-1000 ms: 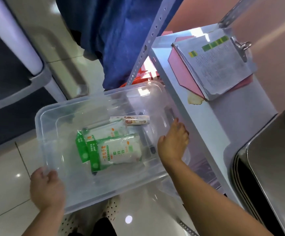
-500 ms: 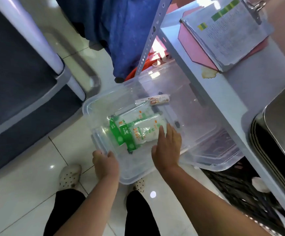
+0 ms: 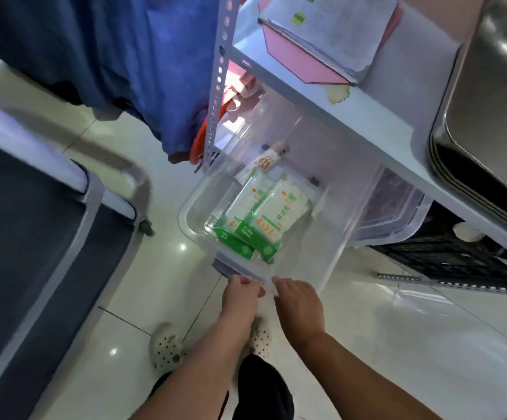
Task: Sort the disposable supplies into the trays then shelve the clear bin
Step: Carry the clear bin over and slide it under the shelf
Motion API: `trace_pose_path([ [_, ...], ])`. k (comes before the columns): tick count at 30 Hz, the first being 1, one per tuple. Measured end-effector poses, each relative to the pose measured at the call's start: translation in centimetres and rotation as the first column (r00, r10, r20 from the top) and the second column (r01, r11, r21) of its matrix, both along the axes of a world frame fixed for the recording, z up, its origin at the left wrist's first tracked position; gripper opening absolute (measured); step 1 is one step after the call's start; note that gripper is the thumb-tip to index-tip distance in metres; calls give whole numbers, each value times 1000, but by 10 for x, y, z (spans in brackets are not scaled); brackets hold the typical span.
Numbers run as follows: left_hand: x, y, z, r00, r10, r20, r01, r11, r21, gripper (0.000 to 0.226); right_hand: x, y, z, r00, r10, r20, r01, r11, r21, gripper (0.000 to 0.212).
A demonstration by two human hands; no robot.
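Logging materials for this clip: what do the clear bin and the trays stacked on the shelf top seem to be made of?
Clear bin: likely thin glossy plastic; the packets inside and the floor show through its walls. Trays: apparently metal, perhaps stainless steel; grey brushed surface with bright reflections and thin stacked rims.

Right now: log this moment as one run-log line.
phase: shelving | left hand: on clear bin near rim | right hand: same rim | bin: partly under shelf

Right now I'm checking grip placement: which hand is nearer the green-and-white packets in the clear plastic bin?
Left, narrowly. The left hand holds the bin's near rim just below the packets; the right hand grips beside it, farther right.
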State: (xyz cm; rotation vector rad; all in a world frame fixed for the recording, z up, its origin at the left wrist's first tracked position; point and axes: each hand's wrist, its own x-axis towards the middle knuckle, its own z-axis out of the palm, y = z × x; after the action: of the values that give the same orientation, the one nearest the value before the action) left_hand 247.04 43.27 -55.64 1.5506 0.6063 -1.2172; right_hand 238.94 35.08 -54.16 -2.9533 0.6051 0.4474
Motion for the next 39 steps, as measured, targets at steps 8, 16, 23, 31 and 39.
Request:
trace_pose_path([
  [8,82,-2,-11,925,193,327,-222,974,53,17,1,-39,-12,991,-83,108,80,996,30,49],
  [16,122,-58,-21,886,242,396,-245,968,-45,9,27,-92,-25,954,-124,272,139,990,-36,47],
  [23,133,-77,-25,856,271,440,-269,961,-67,20,30,-104,-25,873,-185,450,185,982,44,44],
  [31,130,-69,-15,870,275,410,-285,958,-38,59,-10,-141,15,177,-768,615,792,482,374,58],
  [39,144,-75,-9,902,276,333,-274,960,-56,35,15,-177,19,-45,-887,460,722,289,628,29],
])
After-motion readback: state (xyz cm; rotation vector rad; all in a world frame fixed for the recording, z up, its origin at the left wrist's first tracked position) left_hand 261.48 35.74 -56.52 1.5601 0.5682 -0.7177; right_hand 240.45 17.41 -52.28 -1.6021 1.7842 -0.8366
